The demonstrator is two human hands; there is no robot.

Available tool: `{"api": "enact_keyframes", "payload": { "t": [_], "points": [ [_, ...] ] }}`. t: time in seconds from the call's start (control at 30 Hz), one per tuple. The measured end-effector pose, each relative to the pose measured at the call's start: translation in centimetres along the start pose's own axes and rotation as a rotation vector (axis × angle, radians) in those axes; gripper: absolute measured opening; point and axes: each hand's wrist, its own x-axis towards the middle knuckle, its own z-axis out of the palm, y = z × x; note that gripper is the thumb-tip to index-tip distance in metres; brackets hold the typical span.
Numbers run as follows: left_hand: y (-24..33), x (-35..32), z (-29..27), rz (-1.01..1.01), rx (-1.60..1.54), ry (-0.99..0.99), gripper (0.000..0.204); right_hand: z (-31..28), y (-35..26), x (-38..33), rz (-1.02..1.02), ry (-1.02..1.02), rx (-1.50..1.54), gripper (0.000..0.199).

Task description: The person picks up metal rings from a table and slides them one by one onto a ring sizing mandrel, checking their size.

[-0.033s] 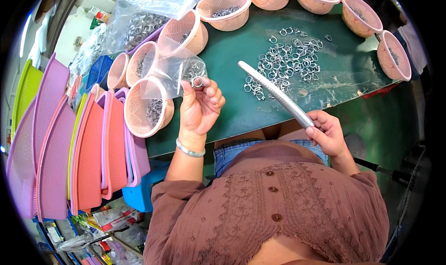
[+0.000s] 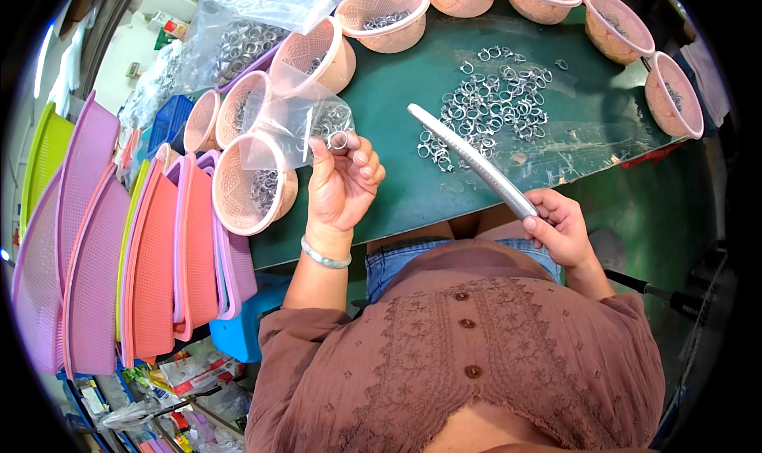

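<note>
Green surface [image 2: 413, 191], covered on the right part with a clear plastic sheet [image 2: 587, 136]. Along the left edge, a stack of plastic trays [image 2: 119, 247] standing on edge, purple, orange, pink and lime green. Around the surface's rim, pink mesh baskets: one near the left hand [image 2: 246, 185] with metal rings inside, two more behind it [image 2: 238, 108], others along the far edge [image 2: 381, 5] and at the right [image 2: 675, 96]. Behind the left baskets, big clear bags of metal rings [image 2: 238, 48]. In the middle of the surface, a loose heap of small metal rings [image 2: 488, 104], spread on the plastic sheet.

Left hand [image 2: 343, 185] raised above the surface's near edge, palm up, fingers curled; thumb and forefinger pinched on a single metal ring [image 2: 339, 141], with a small clear plastic bag [image 2: 298, 120] of rings hanging against the same fingertips, just over the nearest basket. Silver bracelet [image 2: 324, 255] on that wrist.

Right hand [image 2: 559, 227] near the body, off the surface's front edge, closed in a fist around the lower end of a long, flat silvery metal bar [image 2: 468, 158]; bar slanting up and left, its far tip reaching the near edge of the ring heap.
</note>
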Motion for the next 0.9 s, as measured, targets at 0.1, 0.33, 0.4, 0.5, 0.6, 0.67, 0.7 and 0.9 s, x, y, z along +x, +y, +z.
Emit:
{"api": "enact_keyframes", "payload": {
  "t": [0.1, 0.33, 0.4, 0.5, 0.6, 0.67, 0.7, 0.9],
  "points": [
    [-0.1, 0.0, 0.5, 0.001, 0.046, 0.048, 0.047, -0.2, 0.3, 0.1, 0.007, 0.004, 0.02, 0.025],
    [2.8, -1.7, 4.7, 0.272, 0.742, 0.094, 0.027, -0.8, 0.2, 0.2, -0.001, 0.042, 0.021, 0.024],
    [5.2, -1.9, 6.3, 0.546, 1.145, 0.13, 0.02, -0.8, 0.0, 0.2, -0.011, 0.055, 0.013, 0.025],
    [9.1, -0.6, 7.6, 0.783, 1.525, 0.282, 0.018, -0.9, 0.0, 0.3, -0.031, 0.062, 0.007, 0.026],
    [11.9, 1.1, 6.6, 0.57, 1.64, 0.357, 0.017, -0.6, -0.2, 0.4, -0.032, 0.061, 0.037, 0.026],
    [12.8, 1.4, 5.6, 0.302, 1.696, 0.435, 0.018, -0.7, -0.2, 0.3, -0.036, 0.049, 0.028, 0.026],
    [12.7, 1.4, 5.7, 0.274, 1.722, 0.477, 0.017, -0.8, -0.1, 0.3, -0.036, 0.043, 0.023, 0.026],
    [12.5, 2.2, 4.9, 0.184, 1.883, 0.675, 0.018, -1.1, -0.5, 0.0, -0.029, 0.076, -0.003, 0.026]
  ]
}}
